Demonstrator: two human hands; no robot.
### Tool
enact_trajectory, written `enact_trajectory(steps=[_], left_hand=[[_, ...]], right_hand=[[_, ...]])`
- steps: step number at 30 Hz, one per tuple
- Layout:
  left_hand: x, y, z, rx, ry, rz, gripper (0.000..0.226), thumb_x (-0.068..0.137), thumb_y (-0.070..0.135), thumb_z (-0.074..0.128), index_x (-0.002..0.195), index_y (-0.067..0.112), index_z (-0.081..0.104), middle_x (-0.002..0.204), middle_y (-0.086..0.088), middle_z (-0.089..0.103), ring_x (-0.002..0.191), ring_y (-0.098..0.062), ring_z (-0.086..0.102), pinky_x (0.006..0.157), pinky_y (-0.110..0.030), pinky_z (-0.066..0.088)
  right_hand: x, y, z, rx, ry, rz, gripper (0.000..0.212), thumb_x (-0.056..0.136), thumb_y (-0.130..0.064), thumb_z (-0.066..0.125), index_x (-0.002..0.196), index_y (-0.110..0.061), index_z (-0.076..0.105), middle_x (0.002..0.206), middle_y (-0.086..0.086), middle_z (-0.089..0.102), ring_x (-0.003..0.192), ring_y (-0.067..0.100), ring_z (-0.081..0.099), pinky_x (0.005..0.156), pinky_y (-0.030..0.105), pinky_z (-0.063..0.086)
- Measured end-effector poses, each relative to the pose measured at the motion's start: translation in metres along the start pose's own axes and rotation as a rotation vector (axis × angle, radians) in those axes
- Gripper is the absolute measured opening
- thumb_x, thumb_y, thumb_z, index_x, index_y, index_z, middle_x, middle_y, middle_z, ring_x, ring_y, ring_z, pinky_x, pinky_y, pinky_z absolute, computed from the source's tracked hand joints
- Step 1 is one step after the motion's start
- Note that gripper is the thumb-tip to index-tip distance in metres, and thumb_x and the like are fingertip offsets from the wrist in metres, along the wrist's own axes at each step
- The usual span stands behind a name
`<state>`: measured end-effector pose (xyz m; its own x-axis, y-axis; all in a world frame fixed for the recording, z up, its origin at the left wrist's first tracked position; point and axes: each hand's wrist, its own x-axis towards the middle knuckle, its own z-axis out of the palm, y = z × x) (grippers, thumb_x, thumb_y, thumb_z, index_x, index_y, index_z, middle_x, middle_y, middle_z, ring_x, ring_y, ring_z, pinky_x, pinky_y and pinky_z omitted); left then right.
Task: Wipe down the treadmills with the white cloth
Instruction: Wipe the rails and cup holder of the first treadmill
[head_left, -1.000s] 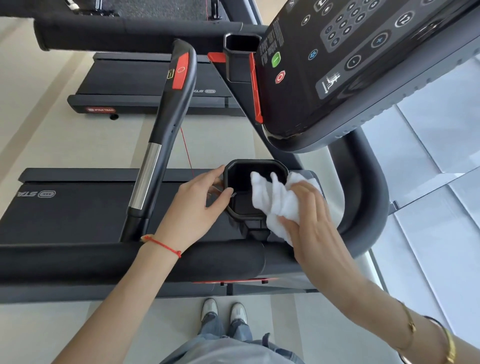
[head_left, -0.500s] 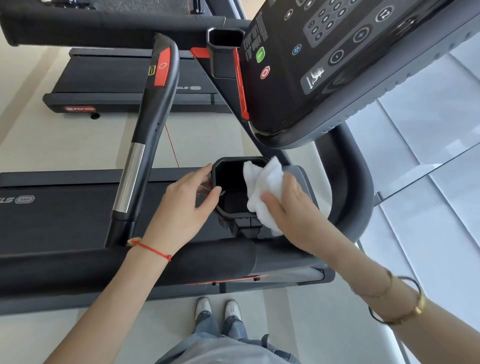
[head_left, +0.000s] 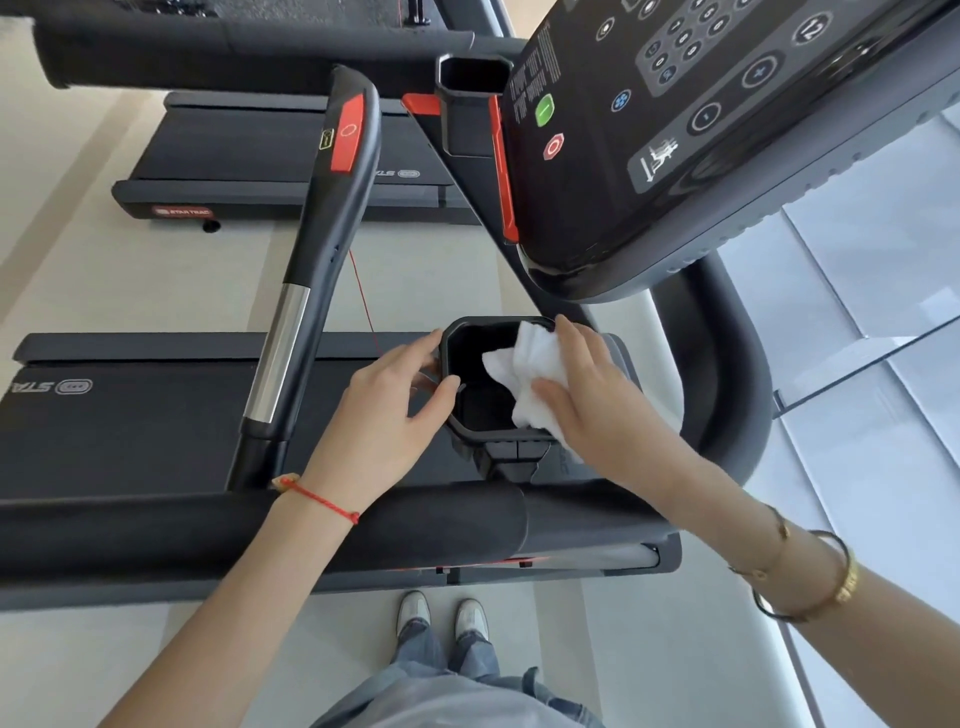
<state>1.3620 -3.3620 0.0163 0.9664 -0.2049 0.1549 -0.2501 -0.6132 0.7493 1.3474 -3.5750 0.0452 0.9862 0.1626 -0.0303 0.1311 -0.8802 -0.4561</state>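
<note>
The nearest treadmill (head_left: 130, 426) fills most of the view, its dark belt running off to the left and its padded front bar crossing just above the person's shoes. Its console (head_left: 727, 135) hangs overhead at upper right, tilted, with green and red buttons on its lower edge. A second treadmill (head_left: 270, 156) lies further off, parallel to the first. A handrail (head_left: 332, 218) with a red patch and a metal section slants down between them.

Below the console sits the cup holder (head_left: 498, 431), a black, angular well open at the top. Nothing shows inside it except the cloth — its floor looks bare, though the far corner is hidden.

The left hand (head_left: 395, 410) grips the holder's near-left rim, thumb hooked over the edge and fingers on the outside, most likely to brace the holder (and perhaps the person) against the rubbing. The right hand (head_left: 597, 400) presses the white cloth (head_left: 524, 374) against the holder's right rim, fingers curled onto the bunched fabric; one corner dips into the well. That suggests the rim and inner wall are the part being wiped now.
</note>
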Motion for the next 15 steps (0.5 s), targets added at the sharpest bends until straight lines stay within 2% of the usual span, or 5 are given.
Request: enact_trajectory(steps=[3,5,8,11,15], left_hand=[[0.000,0.000,-0.001,-0.003,-0.003,0.008,0.050,0.095,0.030,0.060,0.143,0.022,0.051,0.111,0.006,0.066,0.095,-0.007,0.065,0.094,-0.033,0.054],[0.000,0.000,-0.001,-0.005,-0.004,0.015,0.050,0.094,0.030,0.060,0.143,0.022,0.051,0.111,0.005,0.066,0.096,-0.007,0.065,0.094,-0.033,0.054],[0.000,0.000,-0.001,-0.001,0.000,0.002,0.051,0.094,0.030,0.060,0.144,0.019,0.051,0.114,0.007,0.065,0.098,-0.005,0.064,0.096,-0.020,0.049],[-0.001,0.001,0.000,-0.006,0.007,0.009,0.048,0.094,0.027,0.062,0.141,0.021,0.053,0.107,0.016,0.061,0.093,0.004,0.061,0.089,-0.003,0.042],[0.000,-0.001,0.000,-0.008,0.010,0.004,0.049,0.093,0.029,0.062,0.141,0.022,0.054,0.108,0.013,0.064,0.095,-0.001,0.063,0.092,-0.012,0.046]], right_hand=[[0.021,0.001,-0.002,-0.240,0.019,-0.170,0.060,0.096,-0.017,0.059,0.144,0.009,0.033,0.148,0.025,0.038,0.137,0.036,0.038,0.110,0.033,0.033],[0.038,0.003,-0.001,-0.361,0.012,-0.266,0.058,0.088,-0.013,0.070,0.133,0.015,0.045,0.131,0.031,0.053,0.122,0.042,0.053,0.102,0.042,0.045],[0.060,-0.002,-0.005,-0.443,-0.042,-0.416,0.058,0.091,-0.013,0.065,0.139,0.010,0.042,0.134,0.026,0.053,0.122,0.038,0.054,0.102,0.038,0.044],[0.073,-0.010,-0.004,-0.467,-0.098,-0.567,0.061,0.081,-0.006,0.071,0.136,0.009,0.047,0.130,0.024,0.057,0.116,0.035,0.060,0.096,0.036,0.048],[0.064,-0.001,-0.002,-0.446,-0.085,-0.555,0.060,0.081,-0.012,0.074,0.133,0.009,0.051,0.127,0.024,0.059,0.113,0.037,0.061,0.098,0.041,0.050]])
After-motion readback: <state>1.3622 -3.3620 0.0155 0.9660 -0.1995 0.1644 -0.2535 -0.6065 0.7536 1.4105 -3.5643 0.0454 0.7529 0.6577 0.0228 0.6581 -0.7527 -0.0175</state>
